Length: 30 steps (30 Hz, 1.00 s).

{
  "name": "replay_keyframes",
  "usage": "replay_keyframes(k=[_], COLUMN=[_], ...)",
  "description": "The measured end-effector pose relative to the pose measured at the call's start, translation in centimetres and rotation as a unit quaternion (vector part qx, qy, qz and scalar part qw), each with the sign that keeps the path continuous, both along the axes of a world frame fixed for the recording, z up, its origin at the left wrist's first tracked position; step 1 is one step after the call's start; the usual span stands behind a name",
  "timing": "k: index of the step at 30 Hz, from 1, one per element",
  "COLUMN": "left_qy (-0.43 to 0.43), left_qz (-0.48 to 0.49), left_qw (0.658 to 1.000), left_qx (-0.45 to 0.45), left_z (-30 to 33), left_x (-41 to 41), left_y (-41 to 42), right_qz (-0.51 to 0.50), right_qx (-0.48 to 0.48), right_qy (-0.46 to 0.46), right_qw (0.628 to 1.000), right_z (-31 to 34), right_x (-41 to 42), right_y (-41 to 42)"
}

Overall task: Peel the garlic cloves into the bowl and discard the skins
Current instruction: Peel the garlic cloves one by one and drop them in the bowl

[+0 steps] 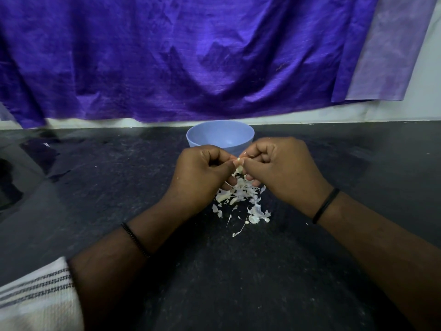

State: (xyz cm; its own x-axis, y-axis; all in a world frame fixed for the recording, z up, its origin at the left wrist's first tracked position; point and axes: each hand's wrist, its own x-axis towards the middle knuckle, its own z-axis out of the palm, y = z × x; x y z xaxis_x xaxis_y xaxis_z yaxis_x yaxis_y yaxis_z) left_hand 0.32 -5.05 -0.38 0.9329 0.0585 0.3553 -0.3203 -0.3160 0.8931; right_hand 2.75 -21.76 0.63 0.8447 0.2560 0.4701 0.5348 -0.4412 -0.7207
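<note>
A large purple cloth is hung across the wall at twelve o'clock, and its top and left side are cut off by the frame. Below it a dark countertop is spread over the whole lower part of the view. At seven o'clock a striped sleeve is seen only in part. A blue bowl is placed at the far edge of the counter, just behind the hands; its near wall is hidden by them, and what lies inside cannot be made out. The left hand and the right hand are held together above the counter with fingers curled, and a small garlic clove is pinched between their fingertips. Most of the clove is covered by the fingers. A pile of white skins is scattered on the counter directly under the hands, toward six o'clock. A black band is worn on the right wrist and a beaded one on the left. No writing can be read anywhere.
</note>
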Motion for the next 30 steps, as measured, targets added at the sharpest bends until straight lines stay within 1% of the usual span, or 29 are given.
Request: replay_keyframes(k=[5,11,17,19,21,25,30], left_qy=[0.001,0.006,-0.001,0.001,0.007,0.035,0.064], left_qz=[0.007,0.01,0.011,0.011,-0.001,-0.035,-0.06], left_qw=[0.999,1.0,1.0,0.999,0.998,0.991,0.982], left_qx=[0.031,0.001,-0.024,-0.039,-0.059,-0.127,-0.169], left_z=[-0.2,0.08,-0.26,-0.33,-0.25,0.02,-0.22], left_x=[-0.03,-0.17,-0.24,-0.23,-0.22,-0.23,-0.3], left_y=[-0.2,-0.1,-0.6,-0.77,-0.76,-0.62,-0.93], right_qz=[-0.021,-0.004,-0.029,-0.025,-0.005,0.044,0.035], right_qx=[-0.031,0.033,0.054,0.071,0.108,0.186,0.178], right_qy=[-0.044,0.001,-0.002,0.023,0.066,0.123,0.13], right_qw=[0.998,0.999,0.998,0.997,0.992,0.974,0.975], right_z=[-0.07,-0.18,-0.37,-0.32,-0.13,0.26,0.05], right_x=[-0.27,-0.37,-0.35,-0.26,-0.13,-0.22,-0.14], right_y=[0.15,0.34,0.69,0.73,0.65,0.5,0.33])
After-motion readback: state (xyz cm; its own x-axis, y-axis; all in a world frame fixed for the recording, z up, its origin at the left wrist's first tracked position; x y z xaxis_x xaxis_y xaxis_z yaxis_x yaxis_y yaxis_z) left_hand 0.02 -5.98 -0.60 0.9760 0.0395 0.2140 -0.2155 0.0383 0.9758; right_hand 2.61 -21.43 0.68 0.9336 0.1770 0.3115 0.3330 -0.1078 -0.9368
